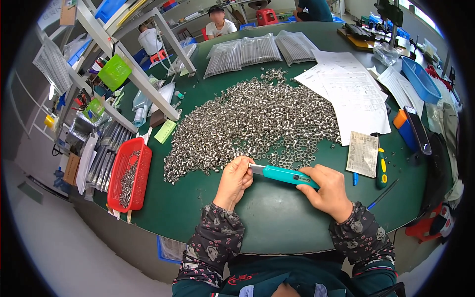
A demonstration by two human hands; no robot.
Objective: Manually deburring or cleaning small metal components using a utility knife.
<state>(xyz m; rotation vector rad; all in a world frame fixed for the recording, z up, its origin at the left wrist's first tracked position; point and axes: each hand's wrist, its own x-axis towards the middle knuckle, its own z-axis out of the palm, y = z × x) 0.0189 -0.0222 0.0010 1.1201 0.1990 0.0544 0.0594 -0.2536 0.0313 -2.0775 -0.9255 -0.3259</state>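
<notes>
My right hand [324, 190] is wrapped round the handle of a teal utility knife [287, 175]. Its metal blade points left, and the tip meets the fingertips of my left hand [234, 181]. Thumb and forefinger of that hand are pinched together on something too small to make out. Just beyond both hands spreads a large heap of small shiny metal rings [247, 119] on the green table [267, 218]. Some rings lie loose in a single layer at the heap's near edge.
A red basket [143, 171] with small metal parts stands at left, below a shelf frame. Bags of metal tubes [242, 53] lie at the back. Papers [356, 99], a yellow-green screwdriver [381, 168], a pen [383, 194] and a phone [417, 129] are on the right. People sit farther off.
</notes>
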